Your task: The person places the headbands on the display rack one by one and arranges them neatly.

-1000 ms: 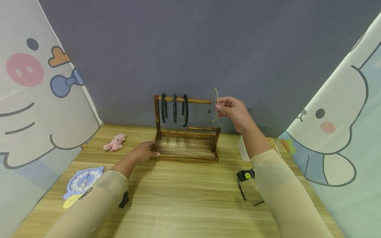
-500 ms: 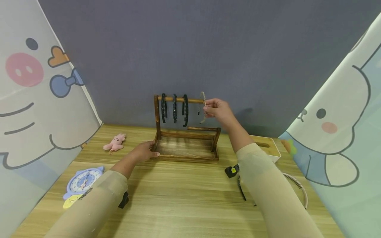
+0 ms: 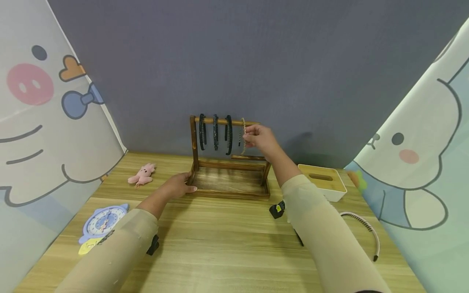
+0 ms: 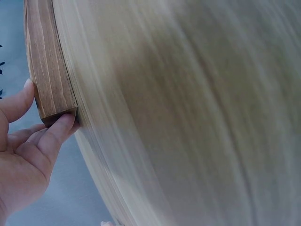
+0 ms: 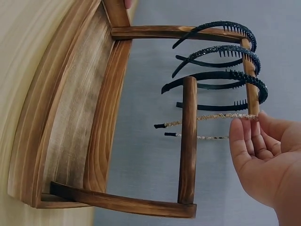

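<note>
gold headband (image 5: 211,116) is straddling the upper bar (image 3: 236,122) of the wooden stand (image 3: 227,195), one end dropping on each side of it. the right hand (image 3: 261,141) is pinching the band, thumb and fingers pressing together on it, while three dark headbands (image 3: 215,132) are hanging in a row further left, apart from it. the left hand (image 3: 176,186) is gripping the left end of the stand's tray, thumb and fingers clamping on the wood, seemingly to keep it steady.

what has just changed is the band's place: a second ago it was floating off the bar's free end, and now it is sitting well inward, nearing the third dark headband but not touching it. for the work in hand, that is probably meaning the threading is done and the placing is close to finished — only the pinch is not yet loosening.

against the earlier frame, the right arm is reaching further left, so the tissue box (image 3: 335,185) is showing its slotted lid instead of hiding behind the forearm. the pale headband (image 3: 371,229), out of sight then, is lying on the counter (image 3: 220,244) in view. a dark strip (image 3: 299,239) is peeking from under the right sleeve (image 3: 326,228) — its full shape is staying hidden. the left hand, the pink plush toy (image 3: 143,174) and the blue clock (image 3: 104,221) are keeping their places.
</note>
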`<action>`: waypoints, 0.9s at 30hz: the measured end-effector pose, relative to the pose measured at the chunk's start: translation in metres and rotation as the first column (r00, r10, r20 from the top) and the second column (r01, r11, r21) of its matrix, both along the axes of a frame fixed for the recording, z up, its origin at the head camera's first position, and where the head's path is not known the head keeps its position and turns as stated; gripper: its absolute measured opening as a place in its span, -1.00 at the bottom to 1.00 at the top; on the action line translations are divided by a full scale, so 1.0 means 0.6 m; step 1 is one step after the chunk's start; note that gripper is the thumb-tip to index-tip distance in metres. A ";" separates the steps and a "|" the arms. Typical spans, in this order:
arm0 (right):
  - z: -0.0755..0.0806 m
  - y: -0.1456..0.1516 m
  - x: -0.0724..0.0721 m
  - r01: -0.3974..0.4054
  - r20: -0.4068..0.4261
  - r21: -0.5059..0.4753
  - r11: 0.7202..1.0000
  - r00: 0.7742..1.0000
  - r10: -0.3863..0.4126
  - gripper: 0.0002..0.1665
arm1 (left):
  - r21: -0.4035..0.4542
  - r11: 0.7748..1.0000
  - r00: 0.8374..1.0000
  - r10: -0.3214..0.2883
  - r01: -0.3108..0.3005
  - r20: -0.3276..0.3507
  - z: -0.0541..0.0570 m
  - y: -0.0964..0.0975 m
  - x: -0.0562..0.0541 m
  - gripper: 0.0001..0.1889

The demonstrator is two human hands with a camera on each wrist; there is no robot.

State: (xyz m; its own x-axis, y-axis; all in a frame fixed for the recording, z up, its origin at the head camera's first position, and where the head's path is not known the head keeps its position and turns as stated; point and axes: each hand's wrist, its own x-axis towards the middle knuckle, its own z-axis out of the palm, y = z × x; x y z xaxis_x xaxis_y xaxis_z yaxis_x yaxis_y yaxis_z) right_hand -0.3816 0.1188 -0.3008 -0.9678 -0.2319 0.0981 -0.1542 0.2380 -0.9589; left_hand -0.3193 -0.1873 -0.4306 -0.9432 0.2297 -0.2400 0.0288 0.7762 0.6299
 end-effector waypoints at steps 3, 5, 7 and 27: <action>-0.001 -0.001 -0.003 0.001 0.016 0.010 1.000 1.000 -0.001 -0.56 | 0.000 1.000 1.000 0.000 0.000 0.003 0.000 0.000 -0.001 -0.17; -0.003 0.000 -0.004 -0.001 0.024 0.014 1.000 1.000 0.001 -0.53 | -0.001 1.000 1.000 -0.002 0.002 0.003 0.000 0.000 -0.001 -0.17; -0.004 0.002 -0.004 -0.006 0.027 0.012 1.000 1.000 0.005 -0.52 | -0.003 1.000 1.000 -0.004 0.004 0.000 0.000 0.000 -0.001 -0.17; 0.008 0.070 0.027 0.017 -0.064 0.084 0.996 0.998 -0.012 -0.36 | -0.006 1.000 1.000 -0.009 0.009 -0.013 0.000 -0.002 0.000 -0.18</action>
